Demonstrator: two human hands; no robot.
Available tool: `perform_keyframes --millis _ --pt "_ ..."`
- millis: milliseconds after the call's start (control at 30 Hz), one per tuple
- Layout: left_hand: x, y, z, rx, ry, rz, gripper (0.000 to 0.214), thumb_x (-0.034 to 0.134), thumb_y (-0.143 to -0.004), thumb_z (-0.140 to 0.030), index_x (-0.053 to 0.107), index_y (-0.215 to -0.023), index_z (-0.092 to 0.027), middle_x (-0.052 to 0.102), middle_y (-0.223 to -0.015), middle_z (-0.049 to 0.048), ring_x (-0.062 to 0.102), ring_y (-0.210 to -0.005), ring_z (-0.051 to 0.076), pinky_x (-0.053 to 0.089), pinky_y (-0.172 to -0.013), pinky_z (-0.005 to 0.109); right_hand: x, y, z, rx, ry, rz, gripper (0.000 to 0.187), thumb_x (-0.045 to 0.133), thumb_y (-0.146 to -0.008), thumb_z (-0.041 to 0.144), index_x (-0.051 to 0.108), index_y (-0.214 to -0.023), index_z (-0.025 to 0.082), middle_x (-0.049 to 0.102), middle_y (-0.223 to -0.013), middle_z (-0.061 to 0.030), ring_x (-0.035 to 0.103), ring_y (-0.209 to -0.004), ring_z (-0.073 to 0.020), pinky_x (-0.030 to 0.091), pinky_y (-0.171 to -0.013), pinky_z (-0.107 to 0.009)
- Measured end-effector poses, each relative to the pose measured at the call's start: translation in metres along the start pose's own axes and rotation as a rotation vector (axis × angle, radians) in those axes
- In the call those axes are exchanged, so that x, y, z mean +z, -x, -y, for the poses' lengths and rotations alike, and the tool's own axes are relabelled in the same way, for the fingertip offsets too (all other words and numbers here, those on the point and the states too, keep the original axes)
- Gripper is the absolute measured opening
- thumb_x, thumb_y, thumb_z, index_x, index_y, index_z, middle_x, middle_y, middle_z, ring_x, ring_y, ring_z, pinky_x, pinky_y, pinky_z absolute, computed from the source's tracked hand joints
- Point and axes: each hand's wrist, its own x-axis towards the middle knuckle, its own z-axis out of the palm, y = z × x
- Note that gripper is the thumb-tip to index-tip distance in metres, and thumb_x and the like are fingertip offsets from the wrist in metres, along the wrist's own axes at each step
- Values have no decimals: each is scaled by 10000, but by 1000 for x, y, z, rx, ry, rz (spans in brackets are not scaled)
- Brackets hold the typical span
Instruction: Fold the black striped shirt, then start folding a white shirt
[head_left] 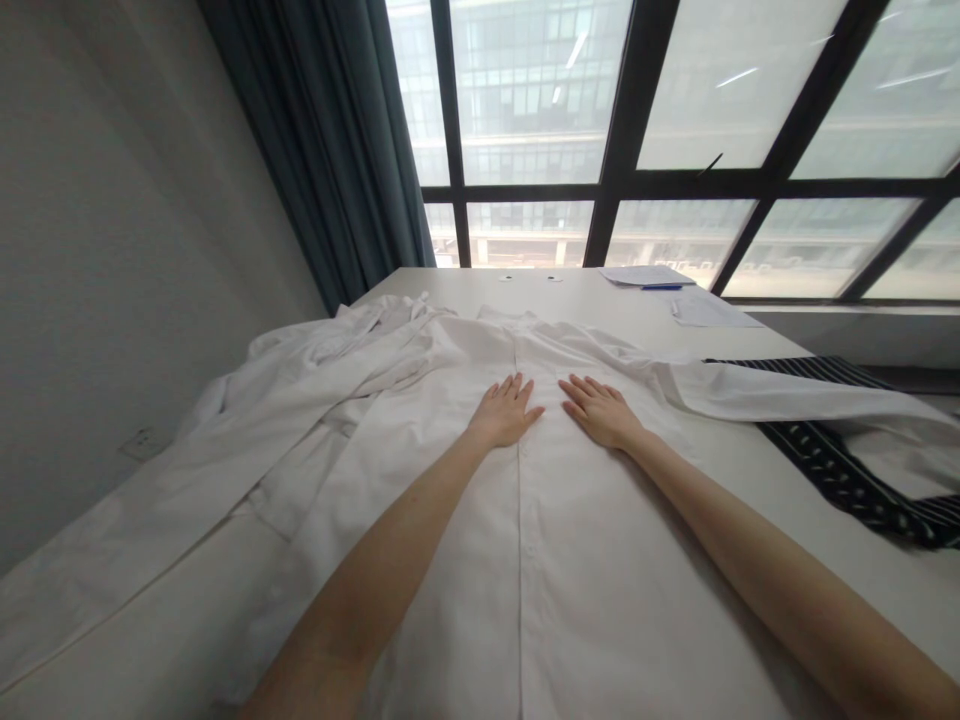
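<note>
A wide spread of crumpled white fabric [330,350] lies at the left of the smooth white tabletop [739,480], and beside it, in the middle, lies the long white button-front shirt [577,570], front up, its collar end toward the far edge. The step in hand appears to be smoothing that front flat. To do it well, the left side wants a light outward sweep, gentle enough that the palm does not drag the neighbouring folds along; the straight white placket [519,530] down the centre is best left undisturbed as a guide line, with even pressure on both halves; and on the right, the stroke should ease off before the long white sleeve [787,395], which crosses a black-and-white patterned cloth [814,465] and could pull that with it. As for the fingers, those of the left hand [502,412] are extended and slightly parted, thumb angled toward the placket, the hand laid palm down on the shirt's upper front — it grips nothing. Across the placket, the right hand [600,412] mirrors it: fingers stretched out and slightly spread, pointing inward and away from the person, resting on the shirt without pinching any cloth — the two hands near each other but apart.
</note>
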Motion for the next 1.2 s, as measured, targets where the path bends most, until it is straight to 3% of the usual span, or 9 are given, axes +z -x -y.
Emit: perform_keyframes --millis 433,567,667,733,800,867,967,1067,1200 --pt "-13 46 59 -33 -83 26 674 194 -999 -532 221 -1536 -126 158 -1610 123 152 -1490 228 162 -1191 407 -6 21 -44 171 46 48 592 179 -996 463 259 -1543 252 200 -1615 6 209 -1472 -225 198 -1178 -463" --pt "-13 53 63 -39 -130 -7 659 205 -1005 -500 246 -1526 -98 203 -1598 140 193 -1481 237 173 -1187 398 -8 26 -48 198 91 9 582 211 -997 449 298 -1530 232 270 -1597 -29 280 -1445 -252 249 -1158 -476" --pt "-12 53 61 -44 -135 -19 655 211 -1005 -493 250 -1525 -97 210 -1596 143 203 -1478 245 183 -1183 405 -10 26 -38 201 178 -77 541 254 -992 368 410 -1472 172 363 -1553 -88 324 -1420 -296 249 -1145 -521" --pt "-11 53 60 -44 -130 -16 655 214 -1005 -493 246 -1527 -98 207 -1596 143 202 -1479 247 187 -1181 411 -10 26 -20 117 169 -135 514 266 -984 293 454 -1436 135 382 -1538 -118 325 -1420 -291 258 -1142 -514" --pt "-11 52 60 -44 -128 -6 660 214 -1005 -491 239 -1528 -89 199 -1598 143 196 -1480 248 184 -1182 413 -8 29 6 -55 64 -130 506 278 -983 278 449 -1437 134 384 -1536 -126 330 -1422 -259 300 -1134 -466" --pt "-12 51 61 -46 -123 2 666 212 -1005 -490 232 -1529 -80 193 -1600 145 188 -1482 250 177 -1183 415 -7 36 37 -262 -78 -64 513 291 -997 333 419 -1462 158 378 -1540 -115 324 -1428 -235 316 -1135 -437" --pt "-15 49 64 -46 -98 35 667 210 -1003 -502 227 -1532 -96 188 -1604 136 188 -1482 249 181 -1180 422 -7 57 75 -501 -193 25 543 268 -1018 425 354 -1506 202 313 -1574 -68 253 -1458 -224 238 -1178 -451" --pt "-19 47 67 -33 -81 87 674 213 -998 -526 216 -1538 -122 177 -1608 128 188 -1482 249 188 -1176 428 -11 83 90 -637 -232 118 579 267 -1021 467 290 -1533 198 243 -1595 -55 167 -1480 -213 165 -1204 -445" --pt "-18 48 67 -27 -99 65 683 198 -1001 -525 205 -1540 -104 182 -1605 143 184 -1483 256 179 -1177 431 -22 117 86 -718 -287 234 584 292 -1023 458 205 -1556 237 188 -1606 -42 121 -1487 -208 117 -1213 -459"
